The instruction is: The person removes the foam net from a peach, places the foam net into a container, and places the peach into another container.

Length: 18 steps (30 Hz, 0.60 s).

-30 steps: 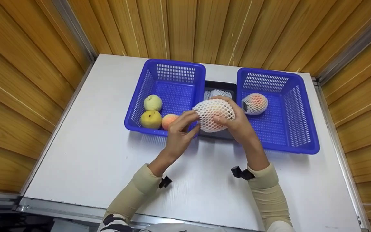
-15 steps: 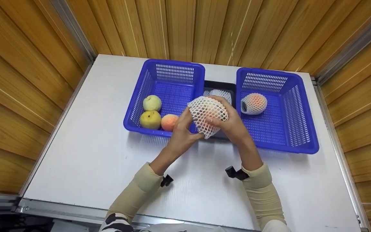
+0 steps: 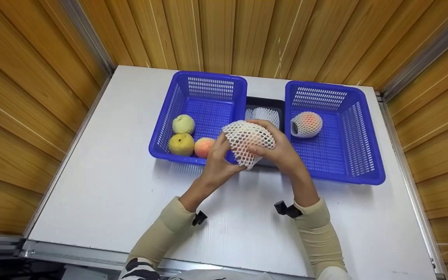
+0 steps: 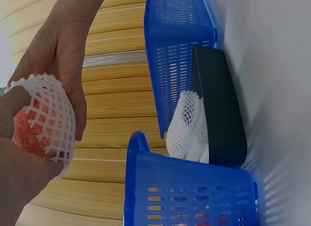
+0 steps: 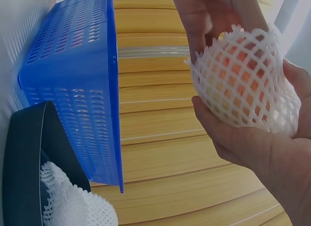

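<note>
A peach in a white foam net sleeve (image 3: 248, 137) is held up between both hands, above the dark tray. My right hand (image 3: 285, 153) grips the covered peach from the right, its thumb across the front of the netting. On the other side, my left hand (image 3: 217, 168) holds the sleeve's open end, fingers and thumb at its rim. The left wrist view shows bare reddish peach skin (image 4: 30, 131) in that opening. From the right wrist, netting (image 5: 238, 80) covers most of the fruit.
The left blue basket (image 3: 212, 107) holds a pale green fruit (image 3: 183, 124), a yellow fruit (image 3: 181, 144) and a peach (image 3: 203, 147). A sleeved peach (image 3: 307, 125) lies in the right blue basket (image 3: 335, 155). Between them stands a black tray (image 3: 265, 102) with white foam nets (image 3: 266, 114).
Both hands have shifted slightly left with the peach. The sleeve's open end has spread and now hangs lower, with the left fingers spread wider along its rim.
</note>
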Tool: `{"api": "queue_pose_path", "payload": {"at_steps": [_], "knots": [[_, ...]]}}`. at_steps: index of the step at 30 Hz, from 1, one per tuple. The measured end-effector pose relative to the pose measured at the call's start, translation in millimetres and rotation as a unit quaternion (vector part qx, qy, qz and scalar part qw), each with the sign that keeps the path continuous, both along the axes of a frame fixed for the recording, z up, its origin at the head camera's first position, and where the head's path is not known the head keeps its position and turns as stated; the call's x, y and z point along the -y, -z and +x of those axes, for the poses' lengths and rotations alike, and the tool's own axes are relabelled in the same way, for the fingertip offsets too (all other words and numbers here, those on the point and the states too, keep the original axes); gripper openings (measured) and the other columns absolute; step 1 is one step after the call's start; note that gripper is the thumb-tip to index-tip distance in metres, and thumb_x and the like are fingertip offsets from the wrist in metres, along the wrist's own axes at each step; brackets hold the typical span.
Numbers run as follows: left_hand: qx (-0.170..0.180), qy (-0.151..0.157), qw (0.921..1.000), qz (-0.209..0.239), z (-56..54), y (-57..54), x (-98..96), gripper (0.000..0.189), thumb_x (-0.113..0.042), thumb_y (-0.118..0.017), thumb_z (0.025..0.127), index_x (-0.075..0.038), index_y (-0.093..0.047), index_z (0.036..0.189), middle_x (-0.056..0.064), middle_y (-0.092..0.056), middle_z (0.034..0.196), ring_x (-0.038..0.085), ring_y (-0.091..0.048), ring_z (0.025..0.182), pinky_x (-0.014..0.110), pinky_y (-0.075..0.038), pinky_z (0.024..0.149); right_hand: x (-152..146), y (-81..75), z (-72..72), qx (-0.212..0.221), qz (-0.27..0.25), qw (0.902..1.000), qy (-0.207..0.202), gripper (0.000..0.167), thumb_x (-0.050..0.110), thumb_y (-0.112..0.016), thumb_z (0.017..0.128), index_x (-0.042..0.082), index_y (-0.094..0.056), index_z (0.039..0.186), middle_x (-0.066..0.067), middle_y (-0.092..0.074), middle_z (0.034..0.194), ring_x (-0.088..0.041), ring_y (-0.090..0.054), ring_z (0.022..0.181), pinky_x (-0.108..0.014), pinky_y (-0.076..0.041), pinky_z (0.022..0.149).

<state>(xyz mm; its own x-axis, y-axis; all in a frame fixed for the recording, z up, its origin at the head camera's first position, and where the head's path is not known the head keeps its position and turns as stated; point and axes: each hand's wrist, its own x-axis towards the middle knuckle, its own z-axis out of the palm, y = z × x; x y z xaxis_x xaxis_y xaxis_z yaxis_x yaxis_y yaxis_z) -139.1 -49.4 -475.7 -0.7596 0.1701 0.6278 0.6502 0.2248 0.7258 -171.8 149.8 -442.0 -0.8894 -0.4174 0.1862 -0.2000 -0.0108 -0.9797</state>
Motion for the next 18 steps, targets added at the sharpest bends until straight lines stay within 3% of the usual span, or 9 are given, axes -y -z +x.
{"api": "queue_pose_path", "payload": {"at_steps": [6,11,18], "knots": [[-0.003,0.028,0.9994,0.018,-2.2,1.6,4.6,0.071,0.005,-0.088,0.066,0.003,-0.062,0.131,0.02,-0.054,0.137,0.03,-0.052,0.131,0.038,-0.044,0.113,-7.6,-0.4,-0.2,-0.017,0.018,0.9997,0.005,0.058,0.005,-0.078,0.087,0.013,-0.06,0.141,-0.012,-0.062,0.133,-0.03,-0.062,0.111,-0.035,-0.057,0.093],[-0.007,0.051,0.998,0.036,-5.1,0.8,7.9,0.068,0.007,-0.088,0.068,0.003,-0.062,0.131,0.02,-0.053,0.137,0.03,-0.052,0.131,0.037,-0.049,0.109,-11.6,-1.5,-0.8,-0.013,0.019,0.999,0.039,0.049,0.002,-0.08,0.085,0.006,-0.066,0.131,-0.013,-0.068,0.121,-0.024,-0.064,0.101,-0.029,-0.058,0.084],[-0.025,0.04,0.9981,0.039,-9.6,0.7,15.4,0.06,0.008,-0.086,0.072,0.001,-0.064,0.127,0.023,-0.052,0.141,0.035,-0.051,0.132,0.038,-0.05,0.107,-17.1,-2.8,-1.9,-0.012,0.005,0.9934,0.114,0.025,0.001,-0.08,0.084,-0.003,-0.074,0.108,-0.007,-0.072,0.1,-0.016,-0.065,0.089,-0.025,-0.058,0.074]]}}
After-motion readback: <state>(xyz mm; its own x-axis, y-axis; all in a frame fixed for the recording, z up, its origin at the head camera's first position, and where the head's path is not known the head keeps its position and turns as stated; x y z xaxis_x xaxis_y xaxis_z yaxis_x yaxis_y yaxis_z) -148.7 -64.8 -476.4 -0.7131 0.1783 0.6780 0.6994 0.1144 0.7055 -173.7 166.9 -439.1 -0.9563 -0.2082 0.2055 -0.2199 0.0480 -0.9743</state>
